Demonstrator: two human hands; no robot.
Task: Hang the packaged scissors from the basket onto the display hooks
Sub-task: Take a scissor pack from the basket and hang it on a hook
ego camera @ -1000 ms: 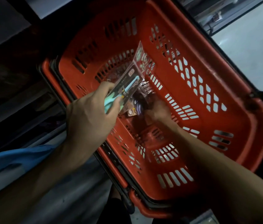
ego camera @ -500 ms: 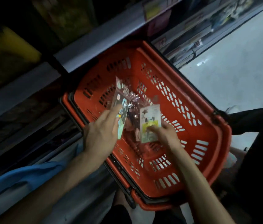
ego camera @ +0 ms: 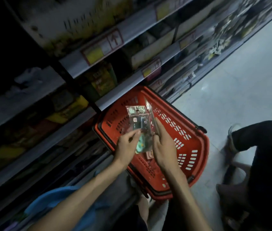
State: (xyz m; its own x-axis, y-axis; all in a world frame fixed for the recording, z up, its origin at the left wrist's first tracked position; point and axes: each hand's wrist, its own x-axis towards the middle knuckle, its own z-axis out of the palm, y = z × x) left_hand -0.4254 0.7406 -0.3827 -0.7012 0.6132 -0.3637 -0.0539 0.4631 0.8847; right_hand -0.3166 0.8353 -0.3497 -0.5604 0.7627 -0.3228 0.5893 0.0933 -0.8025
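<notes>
Dim shop shelves (ego camera: 120, 95) rise behind the red basket (ego camera: 198, 157). Above its fingertips the left hand (ego camera: 126, 147) pinches one scissors pack (ego camera: 137, 120); the right hand (ego camera: 163, 147) grips a second pack (ego camera: 149, 112), edge-on beyond its thumb (hooks not visible). Best to keep each hang-hole uppermost and clear of fingers.

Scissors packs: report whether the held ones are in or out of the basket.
Out: left hand grips one pack, right hand pinches a second pack, both above the red basket.
</notes>
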